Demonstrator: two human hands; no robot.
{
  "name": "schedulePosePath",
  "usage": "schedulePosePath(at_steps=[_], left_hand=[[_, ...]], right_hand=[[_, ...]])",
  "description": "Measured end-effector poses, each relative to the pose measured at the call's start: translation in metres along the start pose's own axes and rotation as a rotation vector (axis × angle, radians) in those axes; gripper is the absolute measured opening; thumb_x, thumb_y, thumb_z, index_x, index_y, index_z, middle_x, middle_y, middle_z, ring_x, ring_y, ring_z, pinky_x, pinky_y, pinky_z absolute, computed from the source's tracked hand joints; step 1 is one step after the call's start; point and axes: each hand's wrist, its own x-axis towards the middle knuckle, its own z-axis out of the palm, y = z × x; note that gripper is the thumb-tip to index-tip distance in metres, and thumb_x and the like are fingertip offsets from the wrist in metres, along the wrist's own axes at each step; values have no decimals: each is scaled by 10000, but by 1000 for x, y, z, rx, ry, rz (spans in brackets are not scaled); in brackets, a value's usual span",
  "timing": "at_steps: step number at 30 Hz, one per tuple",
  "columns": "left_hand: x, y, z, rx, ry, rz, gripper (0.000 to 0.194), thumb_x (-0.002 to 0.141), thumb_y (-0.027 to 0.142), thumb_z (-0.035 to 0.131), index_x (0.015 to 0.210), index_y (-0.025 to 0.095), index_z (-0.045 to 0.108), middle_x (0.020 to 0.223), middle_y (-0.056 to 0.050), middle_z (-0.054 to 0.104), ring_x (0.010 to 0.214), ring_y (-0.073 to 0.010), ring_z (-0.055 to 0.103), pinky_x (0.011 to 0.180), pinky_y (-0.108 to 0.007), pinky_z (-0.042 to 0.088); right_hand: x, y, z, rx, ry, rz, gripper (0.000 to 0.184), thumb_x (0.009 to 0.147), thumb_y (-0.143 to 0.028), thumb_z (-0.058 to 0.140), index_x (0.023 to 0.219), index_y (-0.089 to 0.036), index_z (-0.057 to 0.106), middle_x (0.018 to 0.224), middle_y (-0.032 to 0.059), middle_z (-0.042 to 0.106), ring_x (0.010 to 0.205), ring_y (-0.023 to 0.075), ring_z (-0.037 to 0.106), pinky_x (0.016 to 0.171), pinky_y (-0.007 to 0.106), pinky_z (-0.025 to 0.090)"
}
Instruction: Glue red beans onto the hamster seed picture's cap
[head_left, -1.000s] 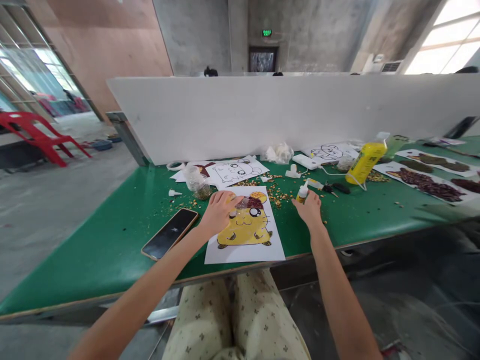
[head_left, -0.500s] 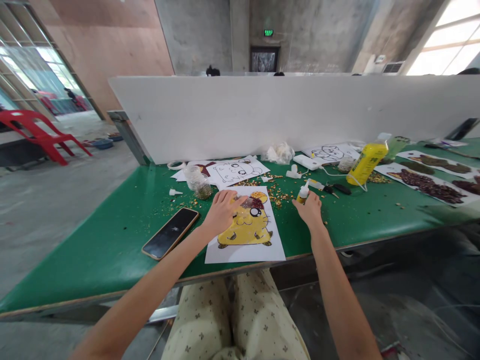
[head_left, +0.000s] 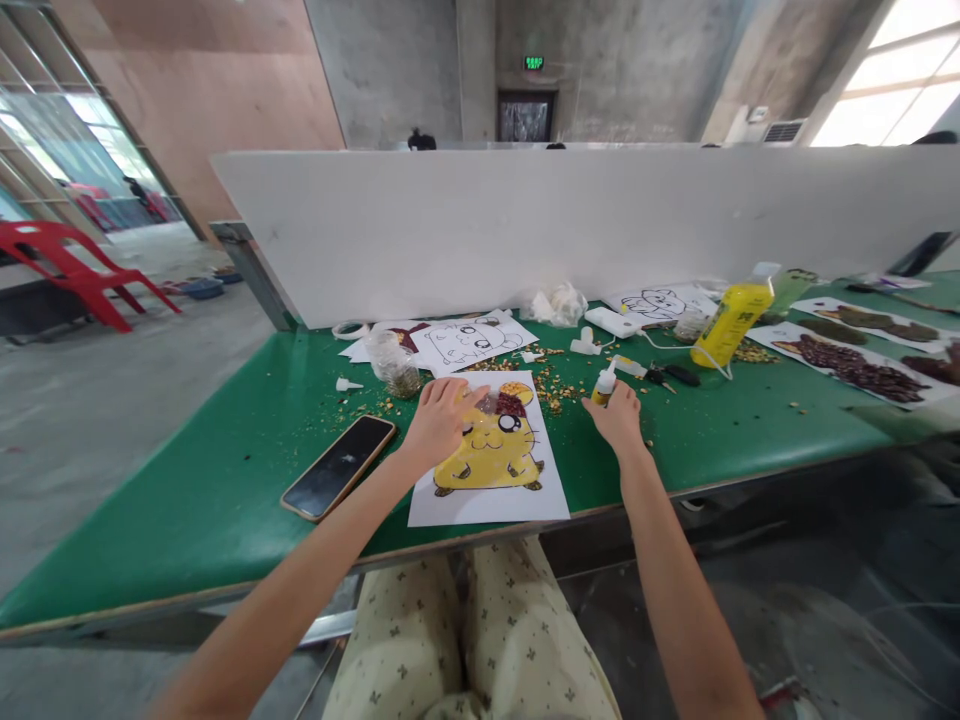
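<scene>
Under my left hand, grip unclear tbh, the yellow-hamster white paper could blotch if my right hand, gripping a yellow-and-white plastic bottle, oversqueezes.

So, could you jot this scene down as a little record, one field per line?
Surface: green table
Left hand: on the yellow animal picture
Right hand: around a small bottle with a white top
Left of picture: phone
Farther right: keys, large yellow bottle
Scattered: loose bits
Behind: white board
</scene>
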Motion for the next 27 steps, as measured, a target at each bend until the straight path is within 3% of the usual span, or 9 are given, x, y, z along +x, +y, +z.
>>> schedulePosePath(at_steps=[27], left_hand=[[0, 0, 3, 7, 8, -37, 664, 688, -1, 444, 1303, 249, 471, 1202, -107, 485, 1144, -279, 399, 990, -436, 332]], right_hand=[[-2, -2, -2, -4, -12, 10, 570, 678, -367, 592, 1146, -111, 390, 1187, 205, 470, 1162, 350, 396, 966, 468, 306]])
